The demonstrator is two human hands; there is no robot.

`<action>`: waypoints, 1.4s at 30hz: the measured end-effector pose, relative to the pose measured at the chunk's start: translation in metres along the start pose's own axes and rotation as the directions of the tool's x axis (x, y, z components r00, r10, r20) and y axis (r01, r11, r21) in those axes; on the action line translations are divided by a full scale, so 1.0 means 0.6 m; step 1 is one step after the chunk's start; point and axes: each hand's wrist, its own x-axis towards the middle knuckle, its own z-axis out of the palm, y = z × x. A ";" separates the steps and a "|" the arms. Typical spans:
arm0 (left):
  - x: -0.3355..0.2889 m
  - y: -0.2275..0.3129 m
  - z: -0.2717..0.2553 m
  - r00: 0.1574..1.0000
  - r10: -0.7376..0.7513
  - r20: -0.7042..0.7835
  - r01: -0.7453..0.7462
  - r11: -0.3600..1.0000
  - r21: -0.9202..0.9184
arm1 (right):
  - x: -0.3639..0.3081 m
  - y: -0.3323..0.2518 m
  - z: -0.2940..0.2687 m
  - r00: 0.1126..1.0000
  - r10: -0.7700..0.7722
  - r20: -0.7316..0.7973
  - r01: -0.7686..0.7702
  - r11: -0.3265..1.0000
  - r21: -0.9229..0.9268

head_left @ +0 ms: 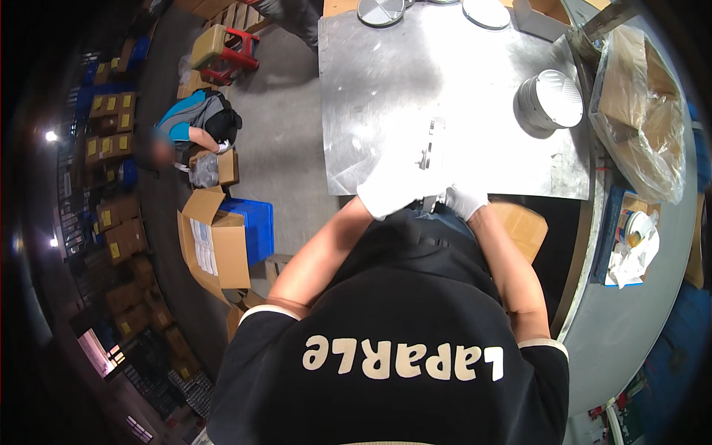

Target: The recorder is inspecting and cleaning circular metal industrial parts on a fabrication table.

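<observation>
My left hand (389, 194), in a white glove, is at the table's front edge and nearly lost in glare. Close beside it, my right hand (466, 200) wears a white glove too, its fingers curled inward. Between the two hands sits a small grey metal part (429, 202), close to my waist; its kind is unclear, and the gloves partly hide it. Just beyond the hands, a narrow dark-and-silver piece (428, 152) points away from me across the bright metal table (371, 96). Whether it joins the part in my hands cannot be made out.
A stack of round ribbed metal covers (550, 101) stands at the table's right. More round discs (486, 13) lie at the far edge. A plastic-lined carton (641, 111) is on the right. Leftward, a person (196, 126) bends over a box near an open carton (215, 245) and red stool (233, 55).
</observation>
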 end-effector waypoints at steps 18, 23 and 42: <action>0.091 -0.049 0.051 0.865 -0.492 0.100 0.493 0.796 -0.350 | -0.061 -0.146 -0.069 0.740 -0.567 -0.361 0.474 0.821 -0.319; 0.086 -0.065 0.050 0.758 -0.586 0.285 0.652 0.675 -0.346 | -0.012 -0.294 -0.192 0.568 -0.619 -0.543 0.577 0.770 -0.273; 0.085 -0.119 0.026 0.765 -0.611 0.205 0.632 0.651 -0.420 | 0.069 -0.407 -0.235 0.323 -0.930 0.178 -0.423 -0.310 -0.851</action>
